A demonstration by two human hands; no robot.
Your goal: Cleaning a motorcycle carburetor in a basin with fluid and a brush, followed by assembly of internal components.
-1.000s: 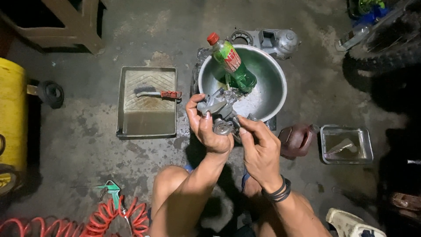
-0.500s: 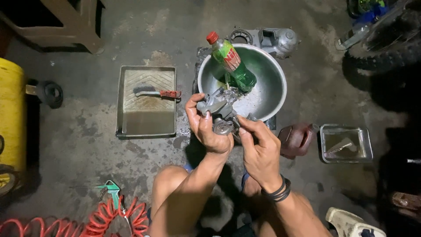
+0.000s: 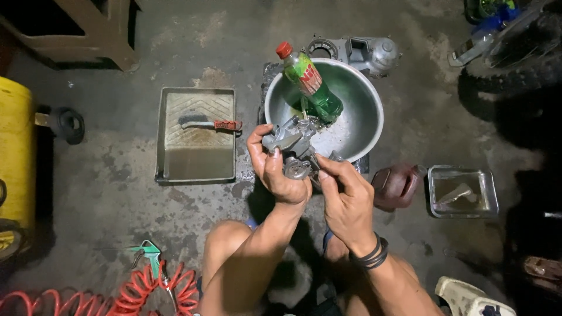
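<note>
Grey concrete lay under everything, stained and damp. Far to the left of the fingers stood a yellow drum, and below it a coiled red air hose with a green blow gun. Nearer, just left of the left hand's thumb, sat a shallow metal tray with a red-handled brush lying in it.

The person's left hand was clamped round a grey cast-metal engine part, fingers curled over its top and thumb beneath, holding it just above the near rim of a steel basin. A green plastic bottle with a red cap leaned inside that basin, just beyond the fingertips. The right hand had its thumb and first fingers pinched together on the part's lower right side; what they gripped there I couldn't make out.

It looked to me like the part was being worked on by hand over the basin, mid-step. The next move would seem to call for a steady left grip while the right fingers turned or pulled.

Right of the fingers lay a dark red jug and 1 small square tin.
</note>
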